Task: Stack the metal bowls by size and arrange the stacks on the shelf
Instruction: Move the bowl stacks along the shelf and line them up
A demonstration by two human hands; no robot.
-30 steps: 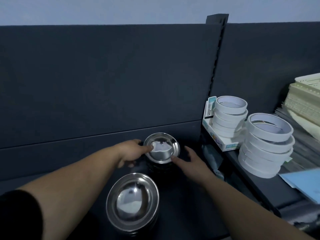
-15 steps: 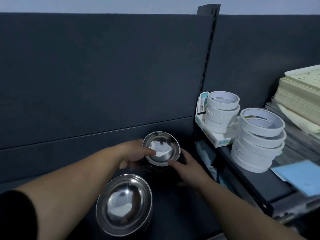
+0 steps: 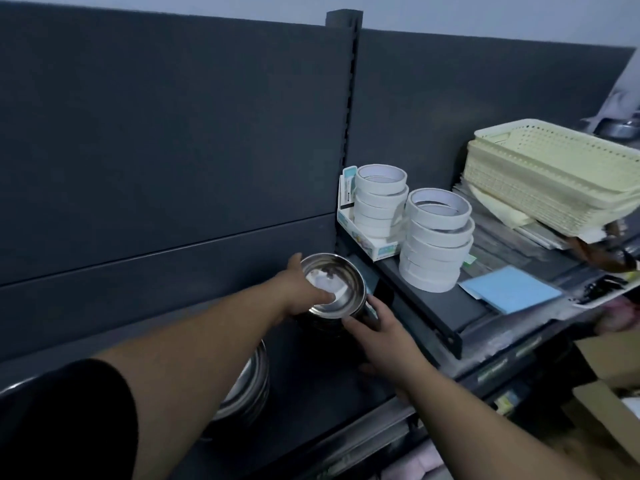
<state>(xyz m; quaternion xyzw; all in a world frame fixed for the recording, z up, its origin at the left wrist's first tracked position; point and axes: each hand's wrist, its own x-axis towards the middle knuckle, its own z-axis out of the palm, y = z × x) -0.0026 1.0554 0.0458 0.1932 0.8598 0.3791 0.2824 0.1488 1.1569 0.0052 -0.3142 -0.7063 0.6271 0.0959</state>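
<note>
Large bowl stack mostly hidden behind left forearm, small bowl stack sides lost in shadow

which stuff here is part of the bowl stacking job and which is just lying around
Job: small bowls, gripped by left hand, right hand against them; large bowls; shelf.
Lying about: tape rolls; baskets; blue sheet.

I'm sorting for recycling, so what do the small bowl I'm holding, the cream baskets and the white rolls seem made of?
Small bowl: polished metal, likely stainless steel; its inside mirrors bright light. Baskets: cream plastic, semi-matte, going by the moulded perforated walls. Rolls: white tape, perhaps paper-backed; dull surface, but the look leaves that open.
</note>
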